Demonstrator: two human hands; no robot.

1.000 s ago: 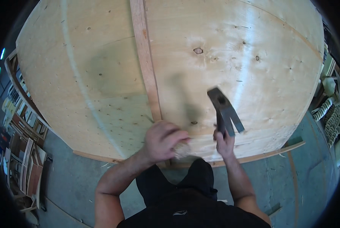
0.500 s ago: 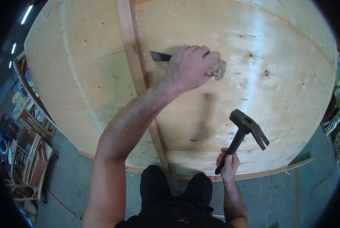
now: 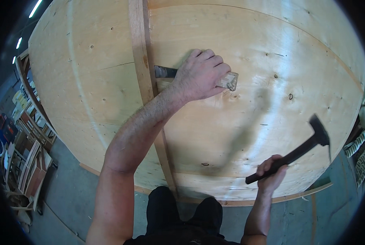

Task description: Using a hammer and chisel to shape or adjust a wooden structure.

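My left hand (image 3: pixel 202 75) is wrapped round a chisel (image 3: pixel 165 72), its wooden handle end showing past the fingers, worn and splintered. The dark metal blade points left, and its tip meets the right side of a narrow wooden strip (image 3: pixel 140 53). That strip runs from the top edge down over a large curved plywood panel (image 3: pixel 227 36). Lower right, my right hand (image 3: pixel 271 173) grips a claw hammer (image 3: pixel 298 154) by its dark handle. The hammer's head is up and to the right, clear of the chisel and slightly blurred.
A curved wooden edge strip (image 3: pixel 280 199) borders the panel's near side, close to my knees. At the left, wooden frames and offcuts (image 3: pixel 31 167) are stacked on the grey floor (image 3: pixel 68 192). Patterned rolled or bundled pieces (image 3: pixel 358 145) lie at the far right.
The chisel has come lower and more level, its tip now at the wooden strip. My right hand has swung the hammer out to the right, away from the chisel.
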